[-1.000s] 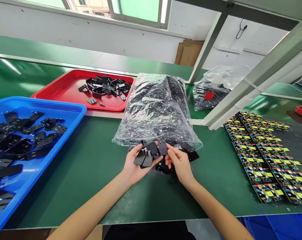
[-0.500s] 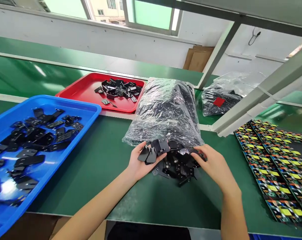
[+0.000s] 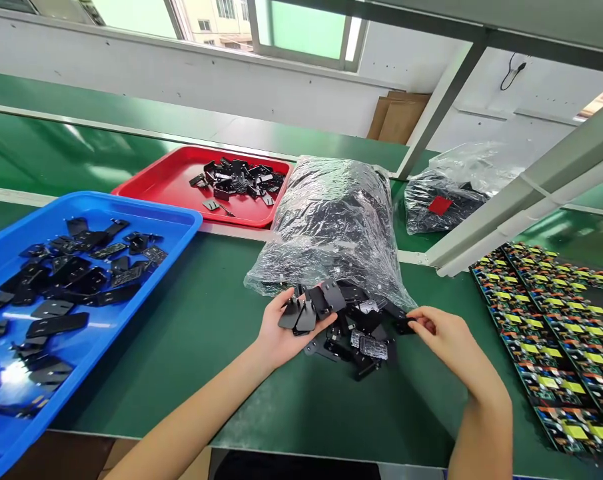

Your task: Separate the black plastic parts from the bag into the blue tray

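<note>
Several flat black plates with small holes and tabs [image 3: 305, 316] lie stacked in my left hand [image 3: 276, 333], its fingers curled round them. My right hand [image 3: 444, 333] pinches the edge of one black plate [image 3: 404, 324] at the right side of a heap. That heap of black plates [image 3: 364, 333] lies loose on the green table between my hands; a few pieces show speckled grey faces. Directly behind it rests a clear plastic bag [image 3: 331, 220] packed with dark parts.
On the left stands a blue tray [image 3: 184, 230] with black plates, and behind it a red tray [image 3: 151, 183] with more small black parts. Circuit boards with yellow blocks [image 3: 546, 347] lie at right. A grey post [image 3: 526, 180] slants near a smaller bag [image 3: 444, 200].
My right hand has moved right and slightly down, drawing a black plate to the heap's edge. Speckled grey faces now show in the heap. My left hand holds its stack almost still.
</note>
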`<state>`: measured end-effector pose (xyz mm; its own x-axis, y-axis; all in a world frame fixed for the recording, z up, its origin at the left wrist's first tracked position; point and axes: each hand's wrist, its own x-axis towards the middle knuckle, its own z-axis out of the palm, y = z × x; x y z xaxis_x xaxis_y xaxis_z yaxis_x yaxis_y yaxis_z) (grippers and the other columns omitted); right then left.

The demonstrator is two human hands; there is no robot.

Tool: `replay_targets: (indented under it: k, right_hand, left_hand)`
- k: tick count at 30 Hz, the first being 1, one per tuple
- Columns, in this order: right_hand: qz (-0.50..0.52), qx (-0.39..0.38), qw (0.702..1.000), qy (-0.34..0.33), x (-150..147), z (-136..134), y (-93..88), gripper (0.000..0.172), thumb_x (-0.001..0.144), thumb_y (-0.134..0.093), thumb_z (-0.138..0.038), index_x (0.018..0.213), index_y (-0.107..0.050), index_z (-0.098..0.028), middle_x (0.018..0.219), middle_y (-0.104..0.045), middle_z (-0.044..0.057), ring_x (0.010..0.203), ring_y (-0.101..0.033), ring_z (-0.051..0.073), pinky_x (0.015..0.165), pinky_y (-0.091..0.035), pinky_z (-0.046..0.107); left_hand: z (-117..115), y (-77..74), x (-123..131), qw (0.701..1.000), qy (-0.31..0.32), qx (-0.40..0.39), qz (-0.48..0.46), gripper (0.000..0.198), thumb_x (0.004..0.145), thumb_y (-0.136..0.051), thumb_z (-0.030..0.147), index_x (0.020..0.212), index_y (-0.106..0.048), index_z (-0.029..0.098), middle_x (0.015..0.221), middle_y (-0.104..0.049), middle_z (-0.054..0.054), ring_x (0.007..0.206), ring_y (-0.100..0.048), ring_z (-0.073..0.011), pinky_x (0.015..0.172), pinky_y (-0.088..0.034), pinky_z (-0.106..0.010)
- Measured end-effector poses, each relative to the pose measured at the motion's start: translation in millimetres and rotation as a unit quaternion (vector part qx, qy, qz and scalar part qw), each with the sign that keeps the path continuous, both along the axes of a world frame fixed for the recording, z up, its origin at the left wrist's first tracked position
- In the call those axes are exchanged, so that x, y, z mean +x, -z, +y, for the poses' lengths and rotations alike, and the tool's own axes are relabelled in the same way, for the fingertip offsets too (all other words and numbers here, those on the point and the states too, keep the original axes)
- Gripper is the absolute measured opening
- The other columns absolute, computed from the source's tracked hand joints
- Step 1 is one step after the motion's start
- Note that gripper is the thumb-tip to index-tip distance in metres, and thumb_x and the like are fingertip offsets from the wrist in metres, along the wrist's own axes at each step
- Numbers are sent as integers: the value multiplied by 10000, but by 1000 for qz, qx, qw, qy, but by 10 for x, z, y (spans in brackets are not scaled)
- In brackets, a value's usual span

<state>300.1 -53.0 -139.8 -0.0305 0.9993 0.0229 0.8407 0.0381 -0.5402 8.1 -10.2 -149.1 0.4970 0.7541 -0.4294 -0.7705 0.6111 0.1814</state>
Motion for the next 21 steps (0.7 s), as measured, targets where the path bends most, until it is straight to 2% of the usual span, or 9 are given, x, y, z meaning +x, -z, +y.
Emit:
replay_targets:
  k: [3,5,7,9,12,15,21]
  right_hand:
    - [70,101,992,32,-172,-15,-103,168,839,-532,-348,872,-638,-222,712,-601,18,582,-539,146,545,-452,276]
    - [145,187,971,41,-376,-29,-129,134,845,-543,-317,876,-627,-216,789,-611,40,664,-575,158,599,-489,292]
    - [180,257,949,26,-603,-37,-103,84,844,-550,-269,856,-619,-221,838,-623,57,761,-605,179,663,-519,320]
    - [158,300,941,-14,-796,-34,-36,94,851,-534,-209,862,-624,-236,867,-634,61,807,-618,180,725,-529,341]
    - [124,328,932,-91,-950,-7,87,187,860,-498,-135,924,-635,-244,932,-640,69,869,-619,171,779,-531,339]
    - [109,316,931,-145,-968,32,164,250,865,-482,-111,1018,-629,-243,1048,-621,90,997,-584,194,846,-514,376]
    - [84,317,926,-187,-961,66,188,371,870,-439,-93,1173,-571,-261,1193,-564,108,1102,-527,238,882,-484,462]
  left_hand:
    - [-21,21,24,999,39,18,-4,450,863,-442,302,1250,-486,79,1134,-643,-164,1122,-559,-302,1017,-378,-493]
    - [-40,36,42,998,63,24,-2,462,864,-439,320,1247,-490,67,1170,-621,-175,1146,-539,-305,1017,-379,-478]
    - [-59,49,59,996,83,24,2,457,865,-438,327,1229,-507,60,1181,-613,-183,1150,-535,-303,1012,-382,-472]
    - [-75,57,69,995,101,27,1,424,869,-432,320,1196,-536,71,1169,-621,-177,1126,-554,-293,999,-391,-473]
    - [-86,64,63,993,109,35,-2,370,870,-427,314,1117,-583,88,1115,-649,-167,1069,-590,-282,978,-407,-472]
    - [-78,75,38,995,91,33,-2,323,861,-447,316,1032,-613,98,1079,-664,-159,1055,-595,-294,980,-404,-478]
    - [-52,90,6,996,76,39,-17,337,847,-473,333,1055,-605,103,1093,-656,-162,1077,-580,-323,986,-392,-493]
